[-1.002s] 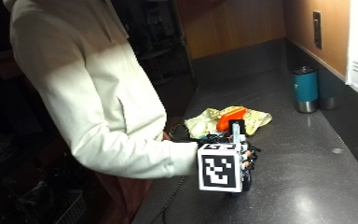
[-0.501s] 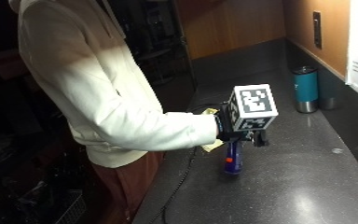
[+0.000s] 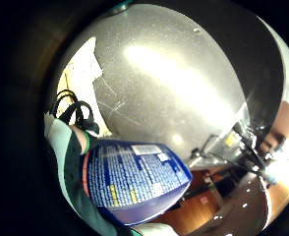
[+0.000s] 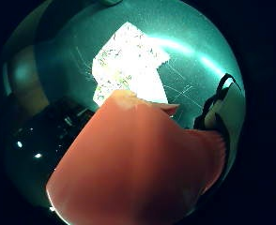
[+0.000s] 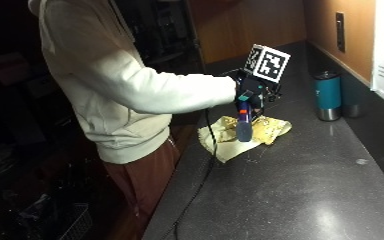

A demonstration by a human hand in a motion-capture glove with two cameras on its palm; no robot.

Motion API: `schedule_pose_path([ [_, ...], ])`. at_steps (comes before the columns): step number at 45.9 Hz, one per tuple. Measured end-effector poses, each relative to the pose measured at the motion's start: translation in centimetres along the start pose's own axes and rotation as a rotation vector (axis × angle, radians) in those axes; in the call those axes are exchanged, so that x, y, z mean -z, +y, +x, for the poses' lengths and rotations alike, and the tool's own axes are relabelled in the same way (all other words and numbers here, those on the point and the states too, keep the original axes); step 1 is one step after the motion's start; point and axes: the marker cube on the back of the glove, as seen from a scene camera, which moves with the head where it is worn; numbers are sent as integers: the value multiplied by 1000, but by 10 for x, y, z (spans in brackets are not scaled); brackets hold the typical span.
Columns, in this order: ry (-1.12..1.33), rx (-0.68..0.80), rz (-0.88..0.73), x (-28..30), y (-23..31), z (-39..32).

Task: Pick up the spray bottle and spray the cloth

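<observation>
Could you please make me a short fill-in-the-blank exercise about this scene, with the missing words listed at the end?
1. The gloved right hand holds a spray bottle with a ____ body.
2. The bottle is held in the air above a yellow ____ lying on the dark countertop.
3. Near the wall stands a teal ____ with a silver base.
4. The person wears a cream hooded ____.

Missing words: blue; cloth; tumbler; sweatshirt

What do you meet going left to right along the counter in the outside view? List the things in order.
cloth → teal tumbler. The bottle, held up by the gloved hand, overlaps the cloth, so it is left out.
</observation>
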Motion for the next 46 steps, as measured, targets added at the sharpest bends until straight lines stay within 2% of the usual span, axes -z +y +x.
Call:
schedule_pose_path([
  [14, 241, -98, -135, 0, -10, -91],
  [30, 200, -78, -170, -32, -15, -113],
  [38, 155, -93, -108, -25, -14, -116],
  [46, -76, -17, 74, 8, -5, -138],
])
